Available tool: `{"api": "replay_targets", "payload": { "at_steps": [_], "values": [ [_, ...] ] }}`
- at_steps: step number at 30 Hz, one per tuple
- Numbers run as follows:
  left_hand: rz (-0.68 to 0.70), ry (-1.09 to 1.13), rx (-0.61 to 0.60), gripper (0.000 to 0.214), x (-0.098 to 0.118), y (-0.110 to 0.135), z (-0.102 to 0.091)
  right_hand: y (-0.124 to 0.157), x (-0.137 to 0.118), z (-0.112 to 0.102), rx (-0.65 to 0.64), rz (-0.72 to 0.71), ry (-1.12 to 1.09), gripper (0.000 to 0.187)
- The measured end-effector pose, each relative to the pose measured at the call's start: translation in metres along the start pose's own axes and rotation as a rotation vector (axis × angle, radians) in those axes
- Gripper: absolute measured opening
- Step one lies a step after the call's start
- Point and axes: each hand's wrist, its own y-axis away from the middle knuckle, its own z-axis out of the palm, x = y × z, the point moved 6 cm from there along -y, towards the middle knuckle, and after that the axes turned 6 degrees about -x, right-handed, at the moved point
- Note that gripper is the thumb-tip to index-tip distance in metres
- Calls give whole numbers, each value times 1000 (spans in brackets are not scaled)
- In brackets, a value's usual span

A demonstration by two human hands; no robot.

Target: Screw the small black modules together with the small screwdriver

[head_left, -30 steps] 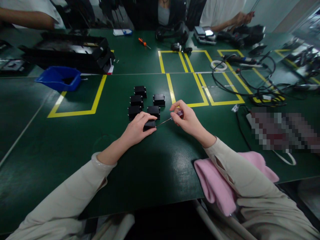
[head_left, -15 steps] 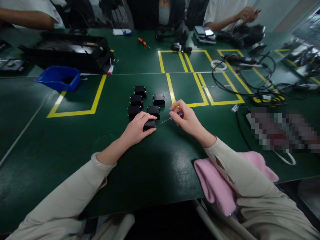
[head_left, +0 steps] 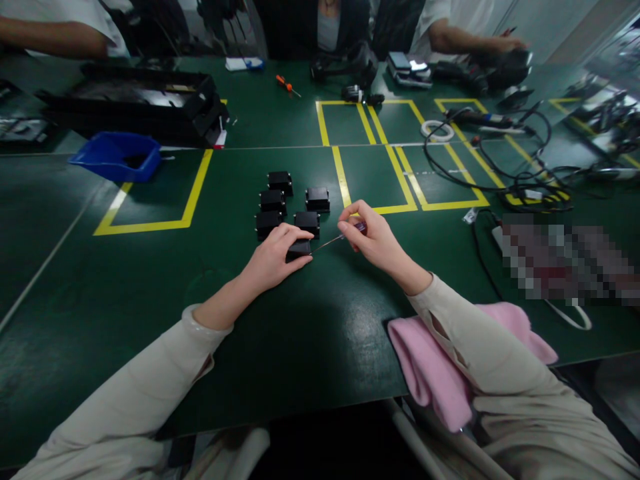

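My left hand (head_left: 277, 259) grips a small black box (head_left: 299, 249) against the table, thumb on the near side and fingers over the far side. In my right hand (head_left: 369, 233) is a screwdriver (head_left: 329, 243), its dark red handle between thumb and fingers. The thin metal shaft points left, and its tip meets the right end of the held box. Several matching black boxes with shiny metal bits at their ends stand just beyond, among them one box (head_left: 307, 223) right behind my left fingers and another (head_left: 318, 198) farther back.
A blue bin (head_left: 120, 155) and stacked black trays (head_left: 145, 103) stand at the left. An orange screwdriver (head_left: 285, 83) lies far back. Cables (head_left: 525, 150) tangle at the right, and a pink cloth (head_left: 425, 360) hangs over the front edge below my right forearm. People sit opposite.
My hands, the box and the screwdriver stay almost in place; the handle looks slightly turned. Across the table at the right, a person's hand has lowered onto the black equipment.
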Motion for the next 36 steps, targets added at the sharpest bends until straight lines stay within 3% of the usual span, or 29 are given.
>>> {"api": "replay_targets", "payload": {
  "at_steps": [21, 31, 36],
  "values": [
    [-5, 2, -11, 36, 0, 0, -1, -2, 7, 1, -16, 40, -135, 11],
    [-21, 3, -20, 36, 1, -1, -1, -3, 16, -1, -22, 130, -122, 22],
    [-25, 18, -23, 37, 1, -1, -1, -4, 15, -1, -26, 88, -183, 21]
  ]
}}
